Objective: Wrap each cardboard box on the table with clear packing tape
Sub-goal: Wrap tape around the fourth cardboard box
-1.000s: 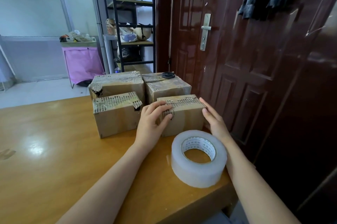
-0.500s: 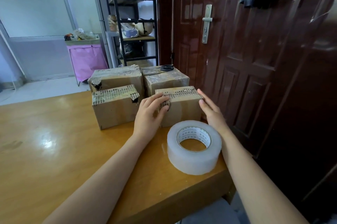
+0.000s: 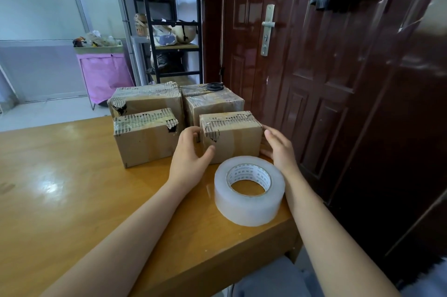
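A: Grip? We see the left hand curled round the left corner of the small brown cardboard box; the right hand flat against its right side.

B: Big clear packing tape roll lies flat just nearer than both hands; its core print we can't read.

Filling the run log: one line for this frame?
stage: taking a box | left hand: on near right box | right hand: at its right side | tape roll: untouched on table
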The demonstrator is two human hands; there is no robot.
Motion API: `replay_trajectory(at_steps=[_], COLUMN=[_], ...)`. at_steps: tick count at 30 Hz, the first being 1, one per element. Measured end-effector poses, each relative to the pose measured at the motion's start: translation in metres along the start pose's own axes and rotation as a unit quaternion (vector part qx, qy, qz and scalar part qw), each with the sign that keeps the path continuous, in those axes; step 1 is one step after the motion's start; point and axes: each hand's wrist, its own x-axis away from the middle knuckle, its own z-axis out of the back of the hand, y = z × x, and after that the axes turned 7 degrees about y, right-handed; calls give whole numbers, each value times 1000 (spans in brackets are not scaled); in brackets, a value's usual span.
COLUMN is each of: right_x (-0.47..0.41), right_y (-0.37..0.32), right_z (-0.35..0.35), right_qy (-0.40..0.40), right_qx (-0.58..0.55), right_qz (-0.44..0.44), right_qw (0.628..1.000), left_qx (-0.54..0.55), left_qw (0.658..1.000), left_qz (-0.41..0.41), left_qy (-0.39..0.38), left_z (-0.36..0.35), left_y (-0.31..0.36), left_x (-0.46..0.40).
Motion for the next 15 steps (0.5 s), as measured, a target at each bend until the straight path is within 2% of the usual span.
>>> replay_trajectory(at_steps=[4, 6, 8, 10, 11, 13, 15], right_x=[10, 15, 25, 43, 55, 84, 108], right_y=[-7, -14, -27, -43, -50, -59, -59], right_z=[4, 9, 14, 18, 20, 20, 22], right_qy=[75, 67, 36, -25, -78, -214, -309], right_qx=[37, 104, 191, 268, 299, 386, 523], right_qz=[65, 132, 233, 336, 360, 331, 296], right_qw=[994, 983, 953, 903, 880, 834, 737], left_qx=[24, 38, 45, 53, 60, 72, 83], left_qw=[998, 996, 994, 992, 991, 988, 985], left_qz=[44, 65, 75, 75, 75, 82, 93], left_qy=[-24, -44, -67, -87, -96, -112, -123], left_z=[0, -1, -2, -2, -2, -2, -2], left_y=[2, 2, 3, 3, 2, 2, 3], left_x=[-3, -4, -6, -7, -7, -8, -9])
